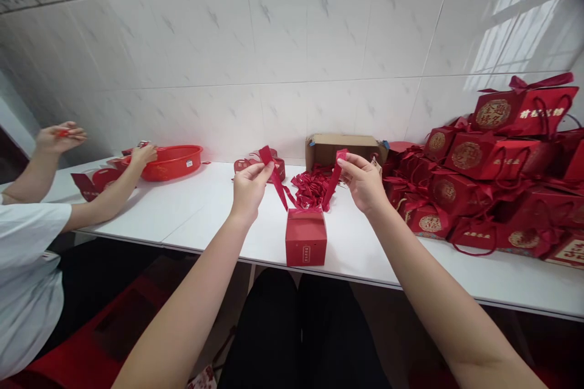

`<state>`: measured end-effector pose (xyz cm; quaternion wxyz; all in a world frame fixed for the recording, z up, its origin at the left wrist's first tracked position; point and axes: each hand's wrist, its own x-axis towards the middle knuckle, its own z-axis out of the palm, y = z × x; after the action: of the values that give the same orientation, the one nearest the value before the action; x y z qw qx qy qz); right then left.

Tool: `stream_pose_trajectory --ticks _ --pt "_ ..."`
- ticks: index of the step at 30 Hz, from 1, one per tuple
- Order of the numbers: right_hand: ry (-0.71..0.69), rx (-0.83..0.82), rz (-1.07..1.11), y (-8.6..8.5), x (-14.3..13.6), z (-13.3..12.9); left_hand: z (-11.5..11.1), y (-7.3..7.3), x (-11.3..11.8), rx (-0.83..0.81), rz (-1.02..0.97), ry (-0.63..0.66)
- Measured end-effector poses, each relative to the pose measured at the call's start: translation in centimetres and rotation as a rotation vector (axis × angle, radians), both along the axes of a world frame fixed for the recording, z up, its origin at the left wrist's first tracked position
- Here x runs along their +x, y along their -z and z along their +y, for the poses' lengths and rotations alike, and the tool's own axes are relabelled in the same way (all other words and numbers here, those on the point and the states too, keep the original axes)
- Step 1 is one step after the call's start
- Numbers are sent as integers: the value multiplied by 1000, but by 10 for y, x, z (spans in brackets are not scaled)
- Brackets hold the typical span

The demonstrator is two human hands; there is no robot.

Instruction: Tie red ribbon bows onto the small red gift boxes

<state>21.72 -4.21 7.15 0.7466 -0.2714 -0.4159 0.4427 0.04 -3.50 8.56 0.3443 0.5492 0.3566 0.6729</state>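
Observation:
A small red gift box (306, 242) stands upright at the table's front edge, between my two arms. From its top rise the two ends of a dark red ribbon (276, 181), spread apart in a V. My left hand (250, 187) pinches one end between thumb and fingers. The other end is pinched in my right hand (362, 181), at about the same height. Behind the box lies a heap of red ribbons (312, 187). How the ribbon is fixed at the box top is too small to make out.
Finished-looking red gift boxes (483, 185) with bows are stacked high at the right. A cardboard carton (347, 149) and another red box (246, 163) stand near the wall. At the left a co-worker's hands (145, 155) are beside a red plastic basin (171, 164) and an open red box (98, 182).

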Motion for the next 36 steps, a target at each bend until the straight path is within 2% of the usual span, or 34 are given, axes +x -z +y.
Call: stream_pose_trajectory --ticks 7,18,25,36 --pt "31 126 -60 -15 -3 3 -3 -9 1 45 -32 33" --pt "69 70 -111 -33 1 -1 0 -24 8 65 8 -11" --pt "76 59 -119 -34 2 -1 -1 -29 12 86 17 -29" --pt "79 68 -170 -31 -2 2 -4 -28 15 93 -49 3"
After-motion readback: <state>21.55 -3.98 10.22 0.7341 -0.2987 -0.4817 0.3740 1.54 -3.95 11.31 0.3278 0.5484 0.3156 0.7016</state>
